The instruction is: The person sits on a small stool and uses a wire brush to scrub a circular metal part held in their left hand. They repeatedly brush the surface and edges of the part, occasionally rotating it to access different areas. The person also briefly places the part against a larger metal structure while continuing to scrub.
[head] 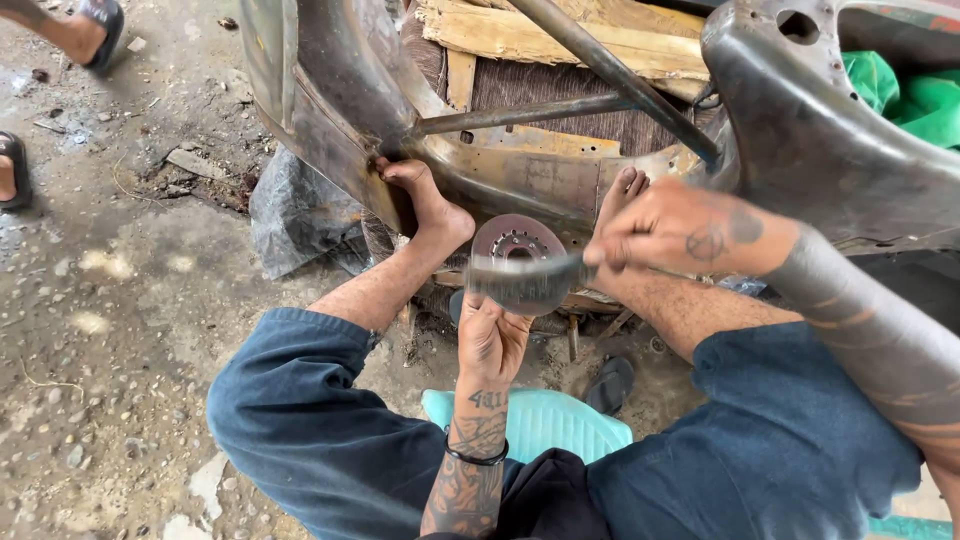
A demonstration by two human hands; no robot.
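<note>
My left hand (pixel 490 340) grips the lower edge of a round grey metal disc (pixel 517 240) with a ring of small holes at its centre, held upright in front of me. My right hand (pixel 672 232) is closed on a flat grey metal strip or file (pixel 528 275), blurred by motion, which lies across the disc's lower face. My bare feet press against a rusty sheet-metal vehicle body (pixel 520 175), left foot (pixel 425 200) and right foot (pixel 620 195). I sit on a teal plastic stool (pixel 545 420) in blue trousers.
Two steel rods (pixel 600 60) cross the body shell. Wooden planks (pixel 540 35) and green cloth (pixel 905 95) lie behind it. A grey plastic sheet (pixel 300 215) sits on the gritty concrete ground. A black sandal (pixel 610 385) lies below; another person's sandalled feet (pixel 85 30) are at top left.
</note>
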